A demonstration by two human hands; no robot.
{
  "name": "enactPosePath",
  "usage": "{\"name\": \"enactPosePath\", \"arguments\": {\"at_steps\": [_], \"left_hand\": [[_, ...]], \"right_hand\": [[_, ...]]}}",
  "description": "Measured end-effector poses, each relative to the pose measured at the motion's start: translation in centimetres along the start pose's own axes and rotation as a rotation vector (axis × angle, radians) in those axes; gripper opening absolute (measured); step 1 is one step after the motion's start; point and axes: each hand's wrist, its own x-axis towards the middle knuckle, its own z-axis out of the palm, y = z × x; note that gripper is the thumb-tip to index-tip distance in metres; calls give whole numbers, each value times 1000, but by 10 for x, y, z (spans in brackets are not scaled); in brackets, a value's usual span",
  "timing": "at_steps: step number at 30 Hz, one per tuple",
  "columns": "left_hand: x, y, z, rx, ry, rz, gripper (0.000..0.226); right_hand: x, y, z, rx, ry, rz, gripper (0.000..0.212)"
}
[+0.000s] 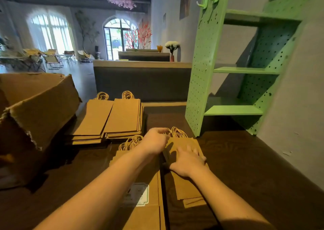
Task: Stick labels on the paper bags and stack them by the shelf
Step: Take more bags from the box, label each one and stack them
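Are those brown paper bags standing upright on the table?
No, the paper bags lie flat in stacks on the dark table, handles pointing away.

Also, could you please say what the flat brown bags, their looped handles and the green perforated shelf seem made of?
Flat brown bags: matte kraft paper, sharply creased. Looped handles: twisted cord, probably paper. Green perforated shelf: painted board, chipped; metal or wood unclear.

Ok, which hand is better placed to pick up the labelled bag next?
Probably the left hand: its forearm crosses above the labelled bag, while the right hand lies flat on the stack beside the green shelf.
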Motion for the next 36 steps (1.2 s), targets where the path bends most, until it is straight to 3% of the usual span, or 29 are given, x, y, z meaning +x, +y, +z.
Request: {"name": "enactPosePath", "arguments": {"at_steps": [4,7,18,21,24,28,29,31,34,36], "left_hand": [[-8,-8,-51,-15,44,201,28],[-10,-29,-77,94,46,258,25],[-1,-78,-85,374,-35,550,6],[-1,-84,-86,417,-33,593,6],[-5,-90,-88,407,-28,607,11],[-8,-90,-89,328,38,619,16],[-8,-90,-89,307,63,619,16],[-7,-90,-90,236,121,606,19],[-9,-84,-93,13,181,569,21],[-11,-78,-93,-174,147,498,34]], "right_hand": [[15,-9,5,-18,54,81,98],[20,-14,7,10,109,107,102],[25,-7,-20,319,111,68,101],[22,-8,-19,347,142,65,92],[14,-16,-30,584,206,-26,81],[-12,-34,-53,1004,183,-174,17],[-14,-37,-56,1068,150,-178,12],[-15,-47,-60,1158,77,-189,31],[-2,-48,-49,1141,-17,-299,76],[2,-56,-39,1108,-67,-361,69]]}}
